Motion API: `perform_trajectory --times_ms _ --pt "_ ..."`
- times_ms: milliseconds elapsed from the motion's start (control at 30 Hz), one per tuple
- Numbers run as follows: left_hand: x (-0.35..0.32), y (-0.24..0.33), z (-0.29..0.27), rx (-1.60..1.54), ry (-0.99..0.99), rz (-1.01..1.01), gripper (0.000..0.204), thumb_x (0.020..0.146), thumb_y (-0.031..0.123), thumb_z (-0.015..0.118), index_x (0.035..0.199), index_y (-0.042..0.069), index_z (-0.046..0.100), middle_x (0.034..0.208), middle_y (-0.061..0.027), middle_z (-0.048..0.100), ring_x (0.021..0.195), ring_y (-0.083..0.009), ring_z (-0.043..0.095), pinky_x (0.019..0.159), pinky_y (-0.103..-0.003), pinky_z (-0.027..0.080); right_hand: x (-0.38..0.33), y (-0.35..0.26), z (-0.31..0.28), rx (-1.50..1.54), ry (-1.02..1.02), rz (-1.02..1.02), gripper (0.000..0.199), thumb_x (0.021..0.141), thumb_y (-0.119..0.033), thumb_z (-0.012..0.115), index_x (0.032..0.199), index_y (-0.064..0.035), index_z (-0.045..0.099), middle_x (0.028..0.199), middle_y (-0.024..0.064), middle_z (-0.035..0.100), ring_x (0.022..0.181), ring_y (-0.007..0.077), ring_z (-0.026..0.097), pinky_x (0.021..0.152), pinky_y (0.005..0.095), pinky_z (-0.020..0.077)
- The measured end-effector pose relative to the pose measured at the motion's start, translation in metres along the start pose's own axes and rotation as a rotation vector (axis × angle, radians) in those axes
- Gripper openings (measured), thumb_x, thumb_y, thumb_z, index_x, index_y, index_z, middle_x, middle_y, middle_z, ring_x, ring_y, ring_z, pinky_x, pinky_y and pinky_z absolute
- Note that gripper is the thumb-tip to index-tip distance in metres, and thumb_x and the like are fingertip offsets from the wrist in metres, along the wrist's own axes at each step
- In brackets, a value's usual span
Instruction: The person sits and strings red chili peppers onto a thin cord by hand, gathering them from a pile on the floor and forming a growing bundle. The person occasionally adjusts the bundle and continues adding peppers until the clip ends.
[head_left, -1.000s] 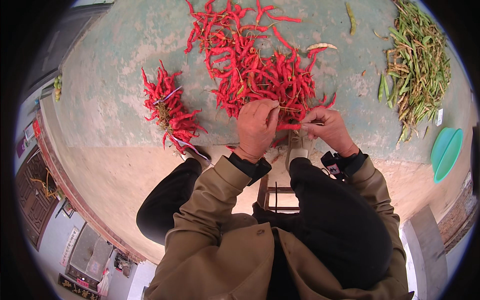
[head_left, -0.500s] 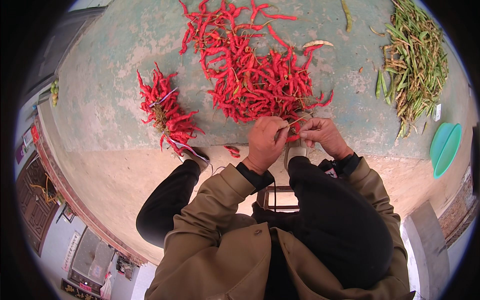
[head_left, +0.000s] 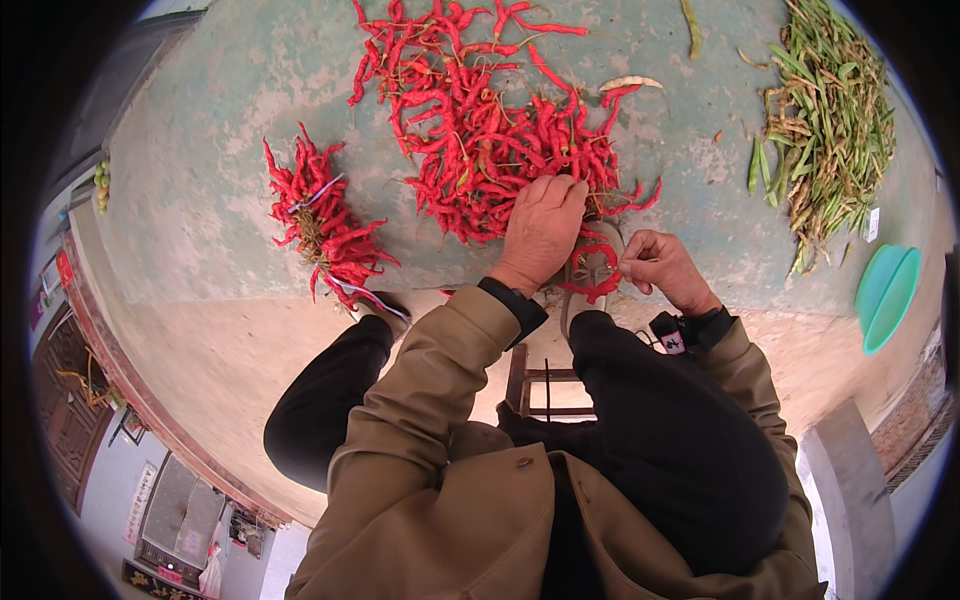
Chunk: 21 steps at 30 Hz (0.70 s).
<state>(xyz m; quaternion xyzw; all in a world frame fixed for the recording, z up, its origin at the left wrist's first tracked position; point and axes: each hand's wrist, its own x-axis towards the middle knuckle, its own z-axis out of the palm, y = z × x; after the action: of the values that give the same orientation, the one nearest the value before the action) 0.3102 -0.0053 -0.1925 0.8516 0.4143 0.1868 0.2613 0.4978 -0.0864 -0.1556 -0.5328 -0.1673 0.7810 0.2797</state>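
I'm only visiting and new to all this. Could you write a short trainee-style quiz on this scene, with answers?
1. True or false: the tied bunch of red chillies lies left of the loose chilli pile.

2. Which lies nearest the turquoise basin?
A) the tied bunch of red chillies
B) the loose chilli pile
C) the heap of pods

3. Which of the person's two grips, left or right, covers part of the loose chilli pile's near edge?

Key: 1. True. 2. C. 3. Left: the left grip.
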Motion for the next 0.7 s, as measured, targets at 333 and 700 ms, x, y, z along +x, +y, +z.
perform_trajectory --times_ms 333,700 --pt "-0.026 0.019 -0.015 -0.132 0.004 -0.035 0.022 0.074 0.014 0.064 0.095 0.01 0.063 0.088 -0.0038 0.059 0.086 -0.024 0.053 0.085 -0.041 0.038 0.004 0.003 0.008 0.081 0.114 -0.103 0.014 0.08 -0.002 0.061 0.093 -0.0016 0.059 0.068 -0.0006 0.054 0.053 0.0042 0.046 0.046 0.0183 0.0361" --pt "-0.057 0.034 -0.018 -0.291 -0.141 0.061 0.02 0.073 0.009 0.064 0.093 0.004 0.061 0.083 -0.0075 0.056 0.08 -0.0262 0.053 0.074 -0.036 0.043 -0.001 0.013 0.014 0.02 0.046 -0.041 0.007 0.081 -0.005 0.062 0.087 -0.0009 0.063 0.069 0.0005 0.058 0.053 0.005 0.05 0.047 0.0189 0.04"
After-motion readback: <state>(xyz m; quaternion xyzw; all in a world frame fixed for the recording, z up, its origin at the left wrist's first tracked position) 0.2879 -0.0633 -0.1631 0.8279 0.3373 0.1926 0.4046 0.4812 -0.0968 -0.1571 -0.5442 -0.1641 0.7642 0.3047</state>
